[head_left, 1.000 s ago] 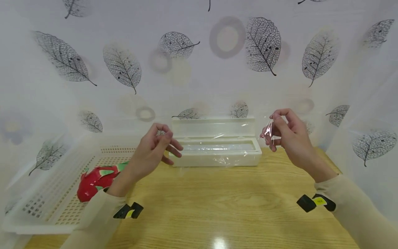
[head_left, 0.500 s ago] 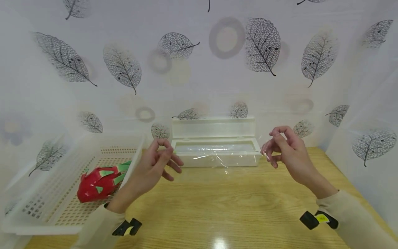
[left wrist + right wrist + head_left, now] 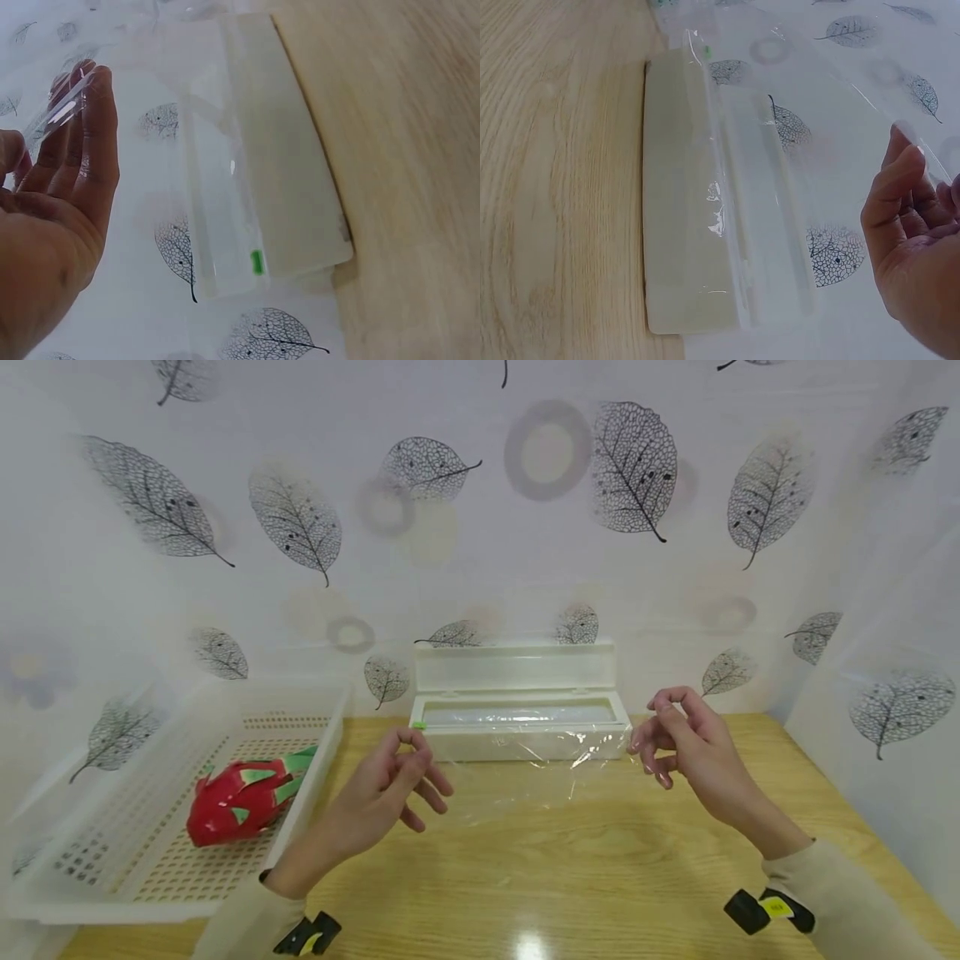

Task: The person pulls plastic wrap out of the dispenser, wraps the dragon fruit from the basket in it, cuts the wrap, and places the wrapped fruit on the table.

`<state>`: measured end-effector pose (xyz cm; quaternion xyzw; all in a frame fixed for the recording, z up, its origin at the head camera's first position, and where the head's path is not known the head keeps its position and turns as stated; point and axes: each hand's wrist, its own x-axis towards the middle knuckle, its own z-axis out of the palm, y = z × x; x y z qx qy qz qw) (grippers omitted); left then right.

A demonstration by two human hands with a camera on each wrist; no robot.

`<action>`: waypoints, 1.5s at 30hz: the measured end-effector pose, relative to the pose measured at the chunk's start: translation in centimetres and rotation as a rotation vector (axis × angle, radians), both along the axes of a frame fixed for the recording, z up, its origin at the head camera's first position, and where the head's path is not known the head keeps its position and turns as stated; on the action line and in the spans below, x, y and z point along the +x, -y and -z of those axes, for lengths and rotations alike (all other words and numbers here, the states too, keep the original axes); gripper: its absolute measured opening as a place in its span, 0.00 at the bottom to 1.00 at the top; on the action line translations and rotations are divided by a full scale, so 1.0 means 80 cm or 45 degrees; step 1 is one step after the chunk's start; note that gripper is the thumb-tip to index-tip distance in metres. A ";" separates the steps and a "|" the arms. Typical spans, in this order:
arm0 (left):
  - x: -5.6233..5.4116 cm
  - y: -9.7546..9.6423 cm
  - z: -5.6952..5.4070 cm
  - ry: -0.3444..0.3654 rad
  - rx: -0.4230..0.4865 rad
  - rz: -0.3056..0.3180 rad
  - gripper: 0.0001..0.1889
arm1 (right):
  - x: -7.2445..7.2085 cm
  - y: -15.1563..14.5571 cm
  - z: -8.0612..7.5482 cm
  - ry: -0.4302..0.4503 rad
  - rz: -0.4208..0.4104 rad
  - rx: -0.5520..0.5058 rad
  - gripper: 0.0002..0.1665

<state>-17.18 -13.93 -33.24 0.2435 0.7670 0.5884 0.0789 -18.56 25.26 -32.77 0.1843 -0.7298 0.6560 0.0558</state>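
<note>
A clear sheet of cling film (image 3: pixel 536 781) stretches from a white cling film box (image 3: pixel 517 746), whose lid stands raised at the back. My left hand (image 3: pixel 390 781) pinches the film's left corner between thumb and index finger, in front of the box's left end. At the right end, my right hand (image 3: pixel 693 752) pinches the other corner. Both hands are above the table, with their remaining fingers loosely spread. In the left wrist view, the film (image 3: pixel 64 109) crosses in front of the left fingers. A green tab (image 3: pixel 257 262) sits at the box's left end.
On the left stands a white perforated basket (image 3: pixel 112 910) with a red and green dragon fruit (image 3: pixel 236 806) in it. The wood-grain table (image 3: pixel 555 877) lies under the hands. Leaf-printed sheeting (image 3: pixel 480 560) hangs behind and at the sides.
Both hands have come down and closer to the body, the left one further, drawing more film out of the box. The green tab, earlier hidden by the left hand, now shows.
</note>
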 end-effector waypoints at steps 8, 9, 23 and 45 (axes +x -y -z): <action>0.005 0.004 0.012 0.033 -0.013 -0.023 0.14 | 0.008 -0.007 0.015 -0.001 -0.004 0.010 0.15; 0.005 0.006 0.014 0.033 -0.009 -0.026 0.13 | 0.009 -0.008 0.017 -0.001 -0.006 0.009 0.15; 0.013 0.018 0.031 0.005 0.063 -0.060 0.13 | 0.026 -0.023 0.038 -0.026 -0.107 0.041 0.09; 0.035 0.027 0.073 0.182 -0.151 0.210 0.13 | 0.040 -0.054 0.086 0.168 -0.627 0.145 0.12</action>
